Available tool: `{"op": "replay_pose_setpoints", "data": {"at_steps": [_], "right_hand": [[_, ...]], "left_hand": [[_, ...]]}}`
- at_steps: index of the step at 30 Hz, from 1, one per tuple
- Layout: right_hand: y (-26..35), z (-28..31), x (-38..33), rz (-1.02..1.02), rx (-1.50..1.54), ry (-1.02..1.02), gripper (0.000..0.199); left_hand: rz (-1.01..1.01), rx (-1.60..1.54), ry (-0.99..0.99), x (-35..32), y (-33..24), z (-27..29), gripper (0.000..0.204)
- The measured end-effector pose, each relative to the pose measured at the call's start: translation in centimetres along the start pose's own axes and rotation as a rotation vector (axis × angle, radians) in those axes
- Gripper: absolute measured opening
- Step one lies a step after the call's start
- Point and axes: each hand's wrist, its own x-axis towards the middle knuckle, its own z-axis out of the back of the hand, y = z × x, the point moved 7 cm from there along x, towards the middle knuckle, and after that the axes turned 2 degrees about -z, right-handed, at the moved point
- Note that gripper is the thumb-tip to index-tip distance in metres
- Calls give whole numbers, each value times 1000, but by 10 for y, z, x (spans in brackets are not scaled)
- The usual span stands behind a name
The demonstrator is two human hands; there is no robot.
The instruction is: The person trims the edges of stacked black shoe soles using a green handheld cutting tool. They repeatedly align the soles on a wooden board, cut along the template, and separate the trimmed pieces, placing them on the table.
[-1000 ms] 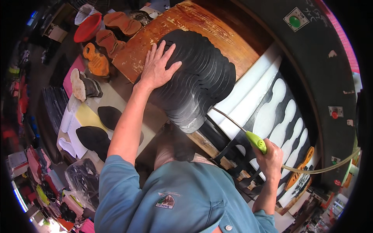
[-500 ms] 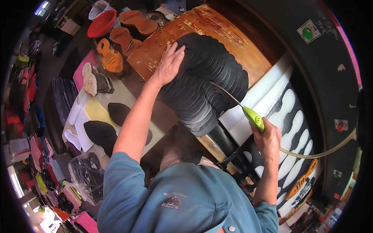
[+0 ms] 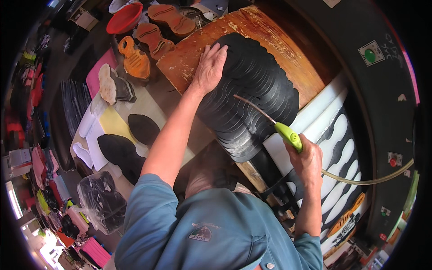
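Note:
A fanned stack of black sole-shaped sheets (image 3: 263, 83) lies on a worn wooden board (image 3: 290, 49). My left hand (image 3: 209, 68) rests on the stack's left edge, fingers stretched out and holding nothing. My right hand (image 3: 308, 157) is wrapped round a lime-green air blow gun (image 3: 288, 136) at the stack's near right. The gun's thin metal nozzle (image 3: 258, 108) points left over the sheets; whether its tip touches them I cannot tell. From the gun a yellowish hose (image 3: 373, 182) curves away to the right.
Orange sole-shaped forms (image 3: 136, 58) and a red bowl (image 3: 124, 19) are at the far left. Loose black sole pieces (image 3: 119, 153) lie on the left surface near a plastic-wrapped bundle (image 3: 102, 202). A white sheet with sole-shaped cutouts (image 3: 310, 135) and a dark machine panel (image 3: 382, 103) stand right.
The blow gun and its nozzle have moved left across the stack with my right hand. My left hand stays at the stack's left edge; the whole view has shifted slightly.

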Motion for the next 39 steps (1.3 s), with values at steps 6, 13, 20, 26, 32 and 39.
{"op": "replay_pose_setpoints", "data": {"at_steps": [6,13,20,26,32,39], "right_hand": [[-31,12,3,-69,-50,-32,27],[-80,48,-27,-157,-147,-99,27],[-101,75,-77,-209,-245,-82,26],[-106,76,-92,-224,-238,-89,26],[-104,73,-91,-155,-199,-95,34],[-98,61,-92,-108,-232,-14,24]], "left_hand": [[-95,378,124,0,-3,-14,71],[-110,434,153,0,-2,-16,71],[-124,480,138,1,-4,-17,70],[-138,562,158,0,-3,-19,82],[-151,543,132,1,-3,-18,83],[-148,552,119,1,0,-18,83]]}}
